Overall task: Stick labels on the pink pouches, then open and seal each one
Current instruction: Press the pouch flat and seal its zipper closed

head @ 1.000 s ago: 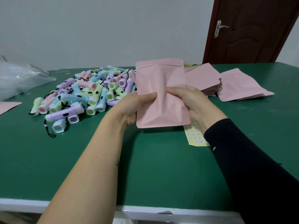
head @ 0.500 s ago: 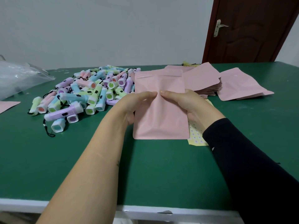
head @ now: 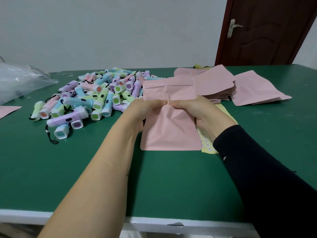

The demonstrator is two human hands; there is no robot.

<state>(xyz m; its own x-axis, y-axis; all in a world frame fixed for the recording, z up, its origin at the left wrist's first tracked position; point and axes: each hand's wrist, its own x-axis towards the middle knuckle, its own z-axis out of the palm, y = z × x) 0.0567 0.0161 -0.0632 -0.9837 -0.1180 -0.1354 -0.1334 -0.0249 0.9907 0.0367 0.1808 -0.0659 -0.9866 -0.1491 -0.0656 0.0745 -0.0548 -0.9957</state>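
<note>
looking through the head view, the pink pouch point(head: 169, 129) sits in front of the person over the green worktop point(head: 103, 169), its near edge low by the surface and partly covering the yellow label sheet point(head: 207, 146). the left hand point(head: 145, 109) and right hand point(head: 193, 109) each pinch it at mid-height, thumbs nearly meeting on the front face, which puckers into creases there. it reads as thin, light, flat film, soft enough to crumple and probably a little slick, so pinching a face panel or the side edges suits it better than a hard squeeze. its long axis runs away from the person, the seamed mouth end pointing far, toward the toy torches point(head: 96, 97) and the pouch stack point(head: 217, 90), the bottom end near.
</note>
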